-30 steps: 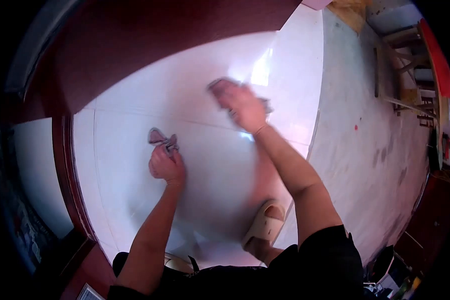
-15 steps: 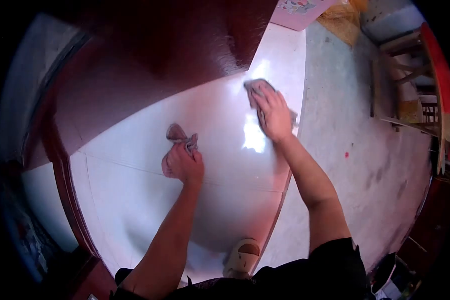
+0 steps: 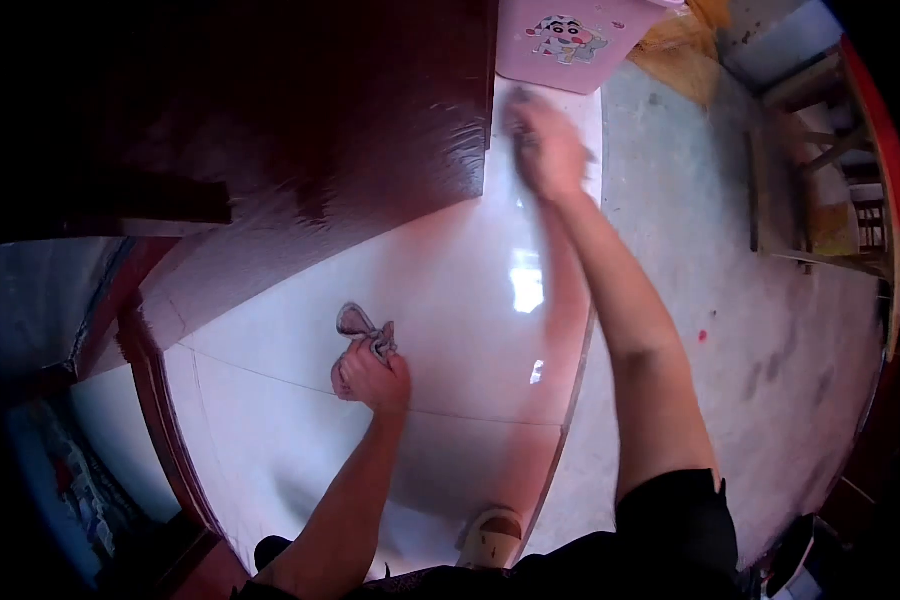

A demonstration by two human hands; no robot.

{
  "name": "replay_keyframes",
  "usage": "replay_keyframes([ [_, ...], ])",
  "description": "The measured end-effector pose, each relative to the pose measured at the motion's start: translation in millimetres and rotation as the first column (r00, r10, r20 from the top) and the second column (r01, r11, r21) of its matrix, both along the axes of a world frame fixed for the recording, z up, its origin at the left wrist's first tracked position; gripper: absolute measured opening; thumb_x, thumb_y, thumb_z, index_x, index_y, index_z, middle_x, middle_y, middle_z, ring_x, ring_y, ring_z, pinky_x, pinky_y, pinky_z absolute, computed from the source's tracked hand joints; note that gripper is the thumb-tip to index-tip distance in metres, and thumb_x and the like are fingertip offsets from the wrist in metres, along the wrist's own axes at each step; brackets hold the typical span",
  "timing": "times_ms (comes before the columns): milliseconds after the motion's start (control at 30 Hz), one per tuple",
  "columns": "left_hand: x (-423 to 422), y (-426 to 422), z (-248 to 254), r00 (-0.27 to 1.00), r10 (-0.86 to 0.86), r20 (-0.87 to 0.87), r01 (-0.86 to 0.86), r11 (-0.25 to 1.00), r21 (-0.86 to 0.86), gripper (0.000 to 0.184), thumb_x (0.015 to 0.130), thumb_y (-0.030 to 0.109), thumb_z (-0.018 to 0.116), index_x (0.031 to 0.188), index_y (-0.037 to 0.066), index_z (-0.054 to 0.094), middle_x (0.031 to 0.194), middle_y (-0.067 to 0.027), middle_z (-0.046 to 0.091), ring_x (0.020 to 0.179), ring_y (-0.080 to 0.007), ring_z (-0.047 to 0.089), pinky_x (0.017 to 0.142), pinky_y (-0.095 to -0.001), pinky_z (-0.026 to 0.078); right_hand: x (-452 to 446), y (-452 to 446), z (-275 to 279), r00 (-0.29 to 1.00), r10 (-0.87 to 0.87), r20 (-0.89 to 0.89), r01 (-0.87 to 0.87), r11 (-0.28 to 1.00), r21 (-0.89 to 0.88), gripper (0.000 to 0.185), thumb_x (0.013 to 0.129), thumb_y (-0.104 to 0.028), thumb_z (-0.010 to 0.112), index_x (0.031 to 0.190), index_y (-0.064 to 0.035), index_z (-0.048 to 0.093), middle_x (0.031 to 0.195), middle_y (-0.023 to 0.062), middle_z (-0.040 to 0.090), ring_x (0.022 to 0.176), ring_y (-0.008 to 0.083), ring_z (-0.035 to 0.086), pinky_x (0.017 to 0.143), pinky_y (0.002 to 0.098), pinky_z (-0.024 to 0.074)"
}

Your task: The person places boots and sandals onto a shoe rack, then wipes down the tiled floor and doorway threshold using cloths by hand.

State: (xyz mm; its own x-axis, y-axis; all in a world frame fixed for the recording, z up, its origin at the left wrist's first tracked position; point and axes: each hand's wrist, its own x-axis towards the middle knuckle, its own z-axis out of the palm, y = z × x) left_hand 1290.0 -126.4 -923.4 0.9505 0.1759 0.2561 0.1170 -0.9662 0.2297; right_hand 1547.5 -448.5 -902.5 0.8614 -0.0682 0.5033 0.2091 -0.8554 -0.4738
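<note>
My left hand (image 3: 372,380) is closed round a crumpled greyish-pink cloth (image 3: 354,321), held low over glossy white tiles (image 3: 440,310); one loop of the fabric sticks out beyond the fingers. Farther forward, my right hand (image 3: 553,150) is smeared by motion. It lies over a second, darker rag (image 3: 517,118), pressed to the tiles close to a pink bin (image 3: 570,50) with a cartoon sticker. Most of that rag is hidden under the hand.
Dark red wooden furniture (image 3: 370,130) rises at the upper left, its corner close to my right hand. Grey concrete floor (image 3: 690,250) borders the tiles on the right. A wooden stool or bench (image 3: 820,150) stands at the far right. My beige slipper (image 3: 491,541) is below.
My right hand has slid forward over the tiles with its rag, toward the pink bin. The camera view has shifted, showing more of the bin. My left hand still grips its cloth.
</note>
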Motion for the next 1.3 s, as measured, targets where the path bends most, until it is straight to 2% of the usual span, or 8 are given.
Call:
replay_keyframes([
  [300, -2.9, 4.4, -5.1, 0.998, -0.051, 0.023, 0.051, 0.999, 0.011, 0.038, 0.077, 0.017, 0.059, 0.108, -0.004, 0.053, 0.11, -0.0226, 0.054, 0.106, -0.0393, 0.05, 0.094, -0.048, 0.036, 19.6, -79.6, -3.8, 0.756, -0.558, -0.343, 0.533, 0.828, -0.171, 0.024, 0.088, -0.013, 0.049, 0.103, -0.0148, 0.068, 0.105, 0.0121, 0.066, 0.101, 0.0329, 0.061, 0.086, 0.0429, 0.0495],
  [633, -0.2, 6.7, -9.5, 0.996, -0.066, 0.066, 0.065, 0.998, 0.013, 0.036, 0.077, 0.021, 0.06, 0.106, 0.001, 0.055, 0.11, -0.0184, 0.056, 0.103, -0.0367, 0.052, 0.091, -0.0495, 0.038, -121.3, -3.1, -1.4, 0.959, 0.284, 0.02, -0.281, 0.935, 0.217, 0.022, 0.082, -0.006, 0.052, 0.099, -0.0083, 0.065, 0.1, 0.0157, 0.066, 0.094, 0.0359, 0.062, 0.084, 0.0418, 0.0484],
  [700, -6.8, 9.1, -10.4, 0.997, -0.061, 0.047, 0.061, 0.998, -0.001, 0.036, 0.077, 0.021, 0.061, 0.106, 0.002, 0.055, 0.111, -0.0171, 0.056, 0.104, -0.036, 0.052, 0.091, -0.0495, 0.038, -106.0, -66.7, -32.3, 0.98, -0.144, -0.133, 0.154, 0.986, 0.065, 0.028, 0.082, -0.003, 0.049, 0.104, -0.0091, 0.065, 0.106, 0.0148, 0.066, 0.099, 0.034, 0.062, 0.083, 0.0411, 0.05],
  [767, -2.1, 11.9, -14.8, 0.997, -0.057, 0.06, 0.06, 0.998, -0.037, 0.036, 0.076, 0.022, 0.062, 0.106, 0.003, 0.055, 0.111, -0.0156, 0.057, 0.105, -0.0355, 0.052, 0.091, -0.0495, 0.038, -87.0, -109.2, -5.7, 0.538, -0.291, -0.791, 0.753, 0.588, 0.296, 0.031, 0.086, -0.004, 0.049, 0.114, -0.0041, 0.061, 0.098, 0.0156, 0.068, 0.09, 0.0313, 0.066, 0.078, 0.04, 0.0523],
  [867, -3.0, 11.4, -16.3, 0.998, -0.037, 0.045, 0.04, 0.995, -0.091, 0.037, 0.076, 0.023, 0.063, 0.107, 0.004, 0.056, 0.111, -0.0141, 0.057, 0.105, -0.036, 0.052, 0.091, -0.0499, 0.038, -139.8, -86.7, 65.6, 0.792, -0.404, -0.458, 0.57, 0.759, 0.315, 0.028, 0.092, -0.009, 0.053, 0.118, -0.0014, 0.059, 0.096, 0.0126, 0.067, 0.089, 0.0209, 0.064, 0.078, 0.033, 0.0521],
  [1100, 10.9, 31.4, -15.8, 0.987, -0.145, -0.068, 0.112, 0.928, -0.354, 0.034, 0.082, 0.027, 0.06, 0.106, 0.002, 0.059, 0.102, -0.0152, 0.062, 0.093, -0.0313, 0.061, 0.081, -0.0413, 0.049, -313.7, 37.9, 115.1, 0.813, 0.309, -0.493, 0.531, -0.049, 0.846, 0.03, 0.096, -0.01, 0.047, 0.124, 0.0004, 0.053, 0.107, 0.0112, 0.064, 0.091, 0.0201, 0.063, 0.079, 0.0315, 0.0538],
  [1167, 7.0, 60.1, 1.5, 0.896, -0.262, -0.358, -0.194, 0.494, -0.847, 0.035, 0.085, 0.029, 0.059, 0.107, 0.002, 0.059, 0.098, -0.0136, 0.065, 0.088, -0.0269, 0.064, 0.077, -0.0386, 0.051, -338.7, 106.8, 181.4, 0.738, 0.348, -0.578, 0.62, -0.012, 0.785, 0.033, 0.096, -0.01, 0.045, 0.128, -0.001, 0.049, 0.106, 0.0119, 0.064, 0.087, 0.0204, 0.064, 0.075, 0.032, 0.055],
  [1300, -60.2, 136.2, 77.1, 0.745, -0.567, -0.35, -0.621, -0.398, -0.676, 0.046, 0.09, 0.038, 0.041, 0.119, 0.006, 0.056, 0.107, -0.0145, 0.067, 0.075, -0.0248, 0.064, 0.061, -0.0392, 0.052, -375.1, 204.1, 280.7, 0.587, 0.55, -0.594, 0.686, 0.052, 0.726, 0.042, 0.092, -0.011, 0.051, 0.133, -0.0029, 0.046, 0.106, 0.0134, 0.063, 0.083, 0.0221, 0.064, 0.067, 0.0351, 0.0566],
])
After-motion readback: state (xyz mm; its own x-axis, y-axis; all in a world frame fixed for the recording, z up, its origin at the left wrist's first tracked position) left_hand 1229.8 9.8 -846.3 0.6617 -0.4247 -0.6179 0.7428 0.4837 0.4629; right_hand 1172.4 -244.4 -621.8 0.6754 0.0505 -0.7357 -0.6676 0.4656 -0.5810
